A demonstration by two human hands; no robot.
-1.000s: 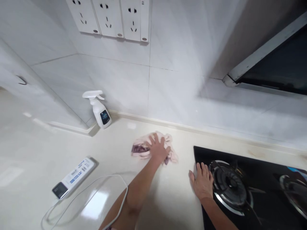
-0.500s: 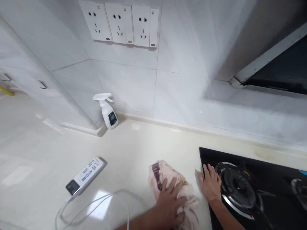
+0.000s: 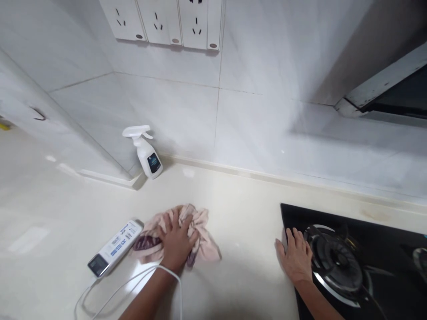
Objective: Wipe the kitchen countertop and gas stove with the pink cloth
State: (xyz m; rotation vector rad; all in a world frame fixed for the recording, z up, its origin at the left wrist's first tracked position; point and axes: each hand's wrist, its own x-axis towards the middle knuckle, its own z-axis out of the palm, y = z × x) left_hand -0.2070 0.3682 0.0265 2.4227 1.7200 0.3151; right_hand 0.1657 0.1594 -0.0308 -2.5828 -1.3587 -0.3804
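My left hand (image 3: pixel 177 242) presses down on a crumpled pink cloth (image 3: pixel 203 235) with a dark purple patch, its fingers spread over the top. The cloth lies on the pale countertop (image 3: pixel 240 275), and its left end reaches the white power bank (image 3: pixel 116 246). A white cable (image 3: pixel 143 270) runs from that device and crosses my left forearm. My right hand (image 3: pixel 295 258) lies open over the left edge of the black gas stove (image 3: pixel 376 284), near the burner (image 3: pixel 340 258), and holds nothing.
A white spray bottle (image 3: pixel 147 155) stands in the corner by the wall ledge. Wall sockets (image 3: pixel 167 22) are above the counter. At the upper right a range hood's metal edge (image 3: pixel 383 84) juts out. A hook (image 3: pixel 38 114) is on the left wall.
My left hand has slid the pink cloth left across the counter, up to the power bank. My right hand stays at the stove's edge. The view has shifted slightly.
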